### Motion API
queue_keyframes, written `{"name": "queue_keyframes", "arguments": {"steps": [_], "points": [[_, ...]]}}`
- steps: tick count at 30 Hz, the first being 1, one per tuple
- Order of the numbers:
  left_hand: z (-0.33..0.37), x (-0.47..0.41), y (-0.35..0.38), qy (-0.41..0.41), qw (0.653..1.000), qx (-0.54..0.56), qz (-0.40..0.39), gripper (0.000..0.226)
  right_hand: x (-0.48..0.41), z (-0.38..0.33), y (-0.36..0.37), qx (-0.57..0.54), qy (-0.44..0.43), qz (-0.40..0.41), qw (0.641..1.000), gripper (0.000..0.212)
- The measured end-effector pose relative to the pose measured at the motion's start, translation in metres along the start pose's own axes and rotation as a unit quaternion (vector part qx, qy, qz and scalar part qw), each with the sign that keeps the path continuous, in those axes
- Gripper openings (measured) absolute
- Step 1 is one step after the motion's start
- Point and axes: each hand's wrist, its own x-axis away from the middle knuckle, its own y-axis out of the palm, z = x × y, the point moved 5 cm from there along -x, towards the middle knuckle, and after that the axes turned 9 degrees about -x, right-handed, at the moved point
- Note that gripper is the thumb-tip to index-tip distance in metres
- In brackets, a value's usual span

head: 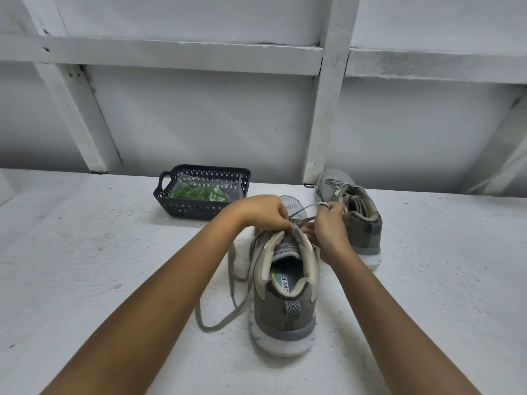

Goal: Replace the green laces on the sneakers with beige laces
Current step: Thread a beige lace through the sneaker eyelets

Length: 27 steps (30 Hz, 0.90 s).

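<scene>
Two grey sneakers with white soles stand on the white surface. The near sneaker sits about midway between the near and far edges, heel toward the person, and both hands are busy at its top eyelets. The left hand has its fingers curled and pinches the beige lace right where it leaves the eyelets. The right hand is closed round the same lace, which runs taut from the shoe up to its thumb side. The slack of the lace trails off the shoe's left side and loops across the surface. The far sneaker stands just right of the hands, close to the far edge, its toe near the wall. Left of it, also by the far edge, a dark basket holds the green laces inside a clear plastic bag.
</scene>
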Motion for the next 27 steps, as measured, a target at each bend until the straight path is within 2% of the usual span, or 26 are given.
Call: {"name": "queue_keyframes", "arguments": {"steps": [9,13,15,18,22,24,27], "points": [[0.003,-0.008,0.003,-0.033,0.997,-0.055,-0.043,0.028,-0.002,0.001,0.000,0.010,-0.011,-0.001,1.000,0.008],[0.003,-0.009,0.006,-0.033,0.999,0.003,-0.008,0.017,-0.002,0.002,0.000,0.011,-0.015,-0.003,1.000,0.009],[-0.001,-0.005,0.005,-0.025,0.997,0.075,0.022,0.013,-0.002,0.002,-0.001,0.016,-0.018,-0.005,1.000,0.009],[-0.012,0.009,0.000,0.021,0.964,0.262,0.032,0.020,-0.003,0.002,-0.002,0.047,-0.021,-0.011,0.999,0.015],[-0.024,0.031,0.001,0.118,0.896,0.428,-0.019,0.006,-0.007,0.003,-0.002,0.130,-0.053,-0.016,0.990,0.022],[-0.025,0.040,0.002,0.170,0.868,0.464,-0.046,0.005,-0.008,0.004,0.000,0.158,-0.061,-0.025,0.985,0.023],[-0.020,0.055,0.006,0.226,0.860,0.449,-0.087,0.009,-0.007,0.005,0.002,0.161,-0.058,-0.041,0.984,0.023]]}}
